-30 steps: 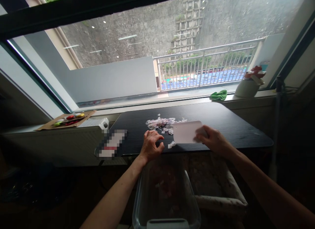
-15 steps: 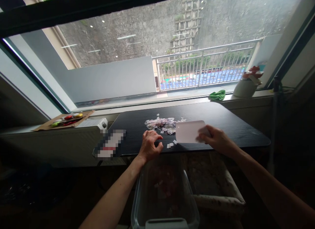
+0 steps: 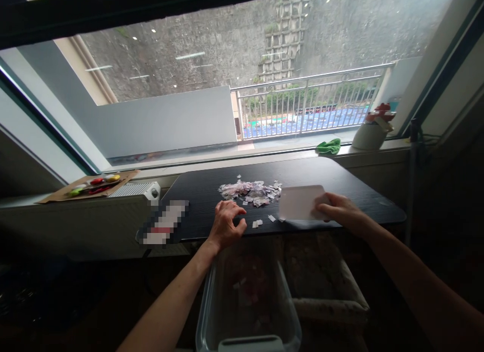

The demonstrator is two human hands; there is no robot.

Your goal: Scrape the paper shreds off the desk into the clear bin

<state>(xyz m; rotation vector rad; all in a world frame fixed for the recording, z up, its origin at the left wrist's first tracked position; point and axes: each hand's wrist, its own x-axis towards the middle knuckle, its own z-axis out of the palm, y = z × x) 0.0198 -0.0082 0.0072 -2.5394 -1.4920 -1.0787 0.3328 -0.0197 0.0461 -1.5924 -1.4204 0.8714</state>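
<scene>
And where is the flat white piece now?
In the head view, the flat white piece is right of centre, in the right hand, right of the paper heap on the table.

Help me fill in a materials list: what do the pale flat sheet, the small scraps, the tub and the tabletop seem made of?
Pale flat sheet: probably smooth, matte plastic, as it shows no bend; stiff card is possible.
Small scraps: likely matte paper, given their thin, irregular flakes.
Tub: apparently clear, glossy plastic; its rim catches light.
Tabletop: perhaps satin laminate; fine grain lines show.
</scene>
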